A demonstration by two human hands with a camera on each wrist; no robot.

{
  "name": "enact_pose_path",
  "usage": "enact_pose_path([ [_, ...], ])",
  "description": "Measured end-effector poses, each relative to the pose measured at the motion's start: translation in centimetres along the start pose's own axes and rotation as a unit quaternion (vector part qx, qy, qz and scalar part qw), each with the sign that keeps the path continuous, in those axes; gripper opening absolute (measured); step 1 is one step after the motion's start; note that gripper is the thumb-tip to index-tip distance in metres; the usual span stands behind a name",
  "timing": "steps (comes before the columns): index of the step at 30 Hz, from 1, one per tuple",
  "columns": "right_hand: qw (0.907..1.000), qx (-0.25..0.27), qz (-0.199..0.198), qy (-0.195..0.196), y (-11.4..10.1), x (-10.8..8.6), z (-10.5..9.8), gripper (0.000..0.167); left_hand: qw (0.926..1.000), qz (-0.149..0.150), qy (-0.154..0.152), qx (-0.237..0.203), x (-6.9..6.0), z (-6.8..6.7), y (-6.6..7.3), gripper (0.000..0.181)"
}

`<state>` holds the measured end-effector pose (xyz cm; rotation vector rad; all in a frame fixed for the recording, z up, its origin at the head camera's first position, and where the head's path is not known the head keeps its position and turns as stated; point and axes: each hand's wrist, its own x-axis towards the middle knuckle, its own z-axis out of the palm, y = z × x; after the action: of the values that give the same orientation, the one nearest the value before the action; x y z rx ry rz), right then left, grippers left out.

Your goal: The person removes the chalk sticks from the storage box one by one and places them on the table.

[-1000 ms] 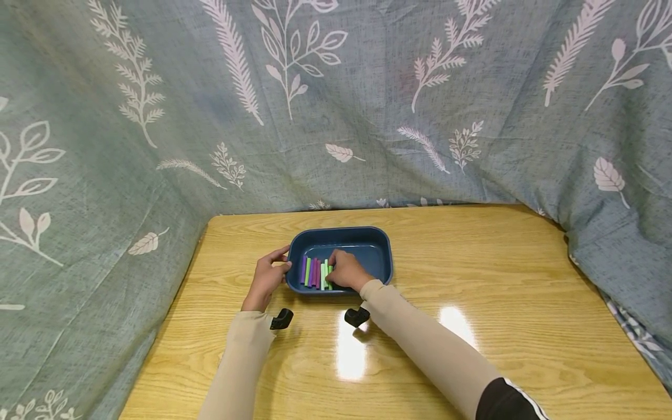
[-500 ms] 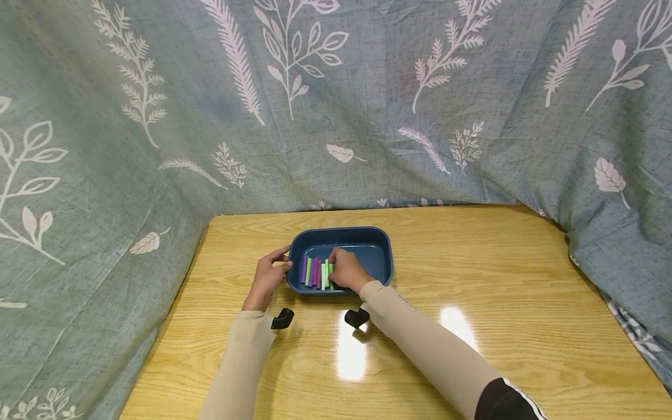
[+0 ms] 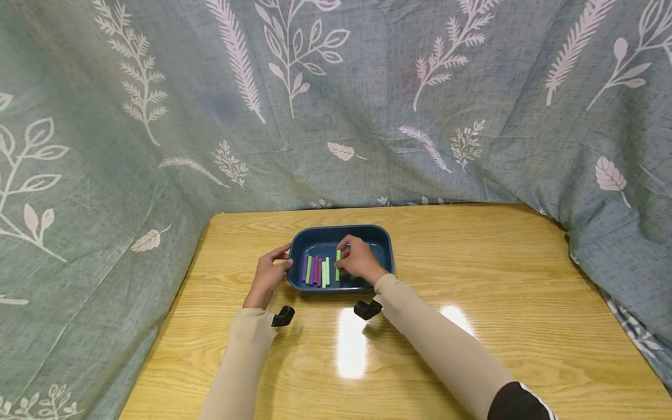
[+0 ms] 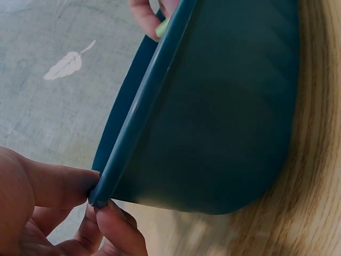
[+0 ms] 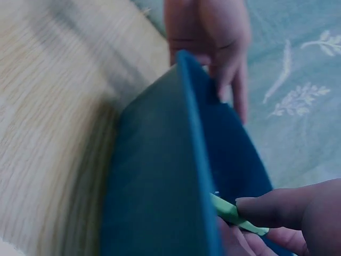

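Note:
A dark blue rectangular tray (image 3: 321, 238) with rounded corners lies on the wooden table. My left hand (image 3: 266, 280) pinches its left rim between thumb and fingers, as the left wrist view shows at the tray edge (image 4: 139, 114). Inside the tray, my right hand (image 3: 360, 261) pinches a bright green stick (image 3: 338, 269), held upright in the head view's plane and apart from the others. In the right wrist view the thumb presses on this green stick (image 5: 226, 209). A row of several purple, magenta, green and pale green sticks (image 3: 315, 271) lies side by side in the tray's left half.
The wooden table (image 3: 472, 262) extends around the tray on all sides. Grey-green leaf-patterned cloth (image 3: 378, 116) hangs behind the table and at both sides. A black camera mount (image 3: 283, 316) juts from the left wrist, and another mount (image 3: 367, 310) from the right.
My right hand has drawn the bright green stick away from the row, to the right and slightly toward the far side. The left hand keeps its grip on the tray rim.

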<state>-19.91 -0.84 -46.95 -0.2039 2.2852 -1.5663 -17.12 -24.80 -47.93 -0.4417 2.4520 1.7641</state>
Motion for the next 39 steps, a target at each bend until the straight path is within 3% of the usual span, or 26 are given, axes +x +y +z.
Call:
enact_pose_path([
  [19,0.9931,0.116,-0.006,0.016,-0.3,-3.0,-6.1,0.036,1.0,-0.003,-0.002,0.003,0.0,0.0,-0.1,0.049],
  [30,0.9888,0.142,0.003,0.045,1.0,-4.6,-10.0,0.048,0.9999,-0.004,-0.001,0.013,0.1,0.0,-0.2,0.049],
  [39,0.9861,0.153,0.006,0.063,3.2,-5.7,-12.5,0.045,0.9999,-0.004,-0.001,0.014,0.2,0.0,-0.2,0.049],
])
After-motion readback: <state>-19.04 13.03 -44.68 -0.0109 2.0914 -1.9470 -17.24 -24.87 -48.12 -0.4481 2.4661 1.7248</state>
